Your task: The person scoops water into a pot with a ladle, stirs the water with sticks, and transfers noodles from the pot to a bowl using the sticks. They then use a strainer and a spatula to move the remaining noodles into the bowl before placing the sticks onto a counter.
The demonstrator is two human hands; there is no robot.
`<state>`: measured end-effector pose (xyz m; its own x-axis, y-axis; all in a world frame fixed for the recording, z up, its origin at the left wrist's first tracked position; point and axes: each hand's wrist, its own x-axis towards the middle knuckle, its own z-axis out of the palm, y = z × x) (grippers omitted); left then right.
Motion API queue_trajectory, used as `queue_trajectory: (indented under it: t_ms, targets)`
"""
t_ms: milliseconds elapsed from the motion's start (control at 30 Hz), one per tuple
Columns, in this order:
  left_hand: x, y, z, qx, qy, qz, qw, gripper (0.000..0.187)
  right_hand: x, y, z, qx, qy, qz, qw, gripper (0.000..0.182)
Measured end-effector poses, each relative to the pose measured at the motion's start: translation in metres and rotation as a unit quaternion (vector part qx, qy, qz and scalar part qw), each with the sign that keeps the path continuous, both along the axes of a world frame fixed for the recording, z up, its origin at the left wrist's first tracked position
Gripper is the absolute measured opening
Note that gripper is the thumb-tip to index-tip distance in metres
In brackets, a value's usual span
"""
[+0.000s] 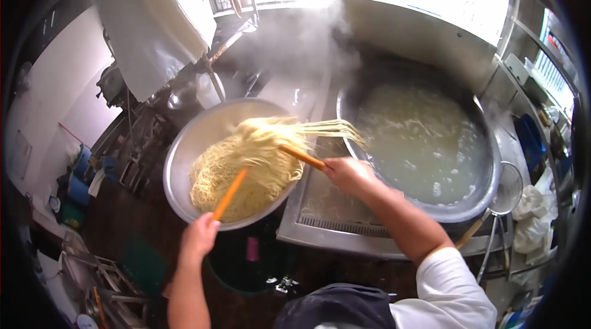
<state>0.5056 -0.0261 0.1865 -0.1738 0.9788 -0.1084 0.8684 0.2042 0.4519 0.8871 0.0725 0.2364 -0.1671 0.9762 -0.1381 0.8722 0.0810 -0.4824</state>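
A wide metal bowl (175,172) holds a large heap of pale yellow noodles (215,172). My left hand (200,236) is closed around an orange-brown stick (230,193), whose far end reaches into the noodles. In my right hand (346,174) is a second stick (301,156) of the same colour, its tip under a lifted bunch of noodles (271,132). That bunch is blurred, and several strands trail right, past the bowl's rim toward a big round cooking vat (489,163). Cloudy, foamy liquid (425,138) fills the vat.
Steam (308,46) rises behind the bowl and vat. A steel counter (332,236) with a grate runs between them. On the right lie a wire strainer (508,188) and a white plastic bag (534,218). A white sheet (154,27) hangs at upper left.
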Motion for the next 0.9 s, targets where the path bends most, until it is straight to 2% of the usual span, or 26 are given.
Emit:
queue_trajectory:
  t_ms: [33, 100, 200, 267, 333, 400, 467, 500, 600, 633, 667, 700, 733, 800, 900]
  targets:
    - [-0.012, -0.004, 0.016, -0.002, 0.071, 0.011, 0.997, 0.032, -0.014, 0.007, 0.018, -0.001, -0.050, 0.031, 0.998, 0.024]
    - [-0.040, -0.015, 0.030, -0.011, 0.114, 0.022, 0.993, 0.028, -0.044, 0.032, 0.017, -0.020, -0.180, 0.114, 0.977, 0.023]
    - [-0.071, -0.036, 0.050, -0.019, 0.154, 0.048, 0.987, 0.025, -0.082, 0.017, 0.045, 0.007, -0.209, 0.108, 0.972, 0.021]
    - [-0.089, -0.049, 0.067, -0.036, 0.170, 0.058, 0.983, 0.023, -0.086, 0.005, 0.056, 0.032, -0.254, 0.147, 0.955, 0.020]
    - [-0.116, -0.059, 0.071, -0.052, 0.132, 0.048, 0.989, 0.025, -0.071, -0.013, 0.074, 0.015, -0.289, 0.167, 0.943, 0.023]
    - [-0.138, -0.072, 0.079, -0.059, 0.123, 0.042, 0.990, 0.027, -0.047, -0.045, 0.111, -0.027, -0.213, 0.088, 0.973, 0.027]
    - [-0.156, -0.088, 0.097, -0.080, 0.117, 0.053, 0.988, 0.027, -0.003, -0.075, 0.135, -0.027, -0.208, 0.085, 0.974, 0.033]
    - [-0.167, -0.098, 0.106, -0.083, 0.108, 0.058, 0.989, 0.027, 0.029, -0.086, 0.133, -0.053, -0.154, 0.061, 0.985, 0.034]
    - [-0.197, -0.130, 0.127, -0.064, 0.130, 0.044, 0.988, 0.024, 0.101, -0.135, 0.146, -0.193, -0.047, -0.107, 0.974, 0.032]
    - [-0.194, -0.136, 0.140, -0.063, 0.130, 0.039, 0.989, 0.024, 0.116, -0.154, 0.149, -0.198, -0.021, -0.141, 0.970, 0.032]
    - [-0.186, -0.143, 0.152, -0.064, 0.089, 0.110, 0.988, 0.021, 0.128, -0.172, 0.147, -0.203, 0.007, -0.175, 0.963, 0.032]
    - [-0.181, -0.145, 0.158, -0.066, 0.049, 0.181, 0.980, 0.019, 0.138, -0.185, 0.139, -0.201, 0.036, -0.198, 0.959, 0.031]
    - [-0.185, -0.144, 0.156, -0.067, 0.051, 0.177, 0.981, 0.019, 0.145, -0.197, 0.130, -0.198, 0.067, -0.221, 0.953, 0.029]
    - [-0.194, -0.145, 0.152, 0.012, 0.031, 0.176, 0.984, 0.018, 0.145, -0.206, 0.104, -0.185, 0.102, -0.239, 0.948, 0.031]
    - [-0.178, -0.132, 0.150, 0.040, -0.009, 0.167, 0.985, 0.022, 0.129, -0.193, 0.040, -0.177, 0.120, -0.282, 0.935, 0.032]
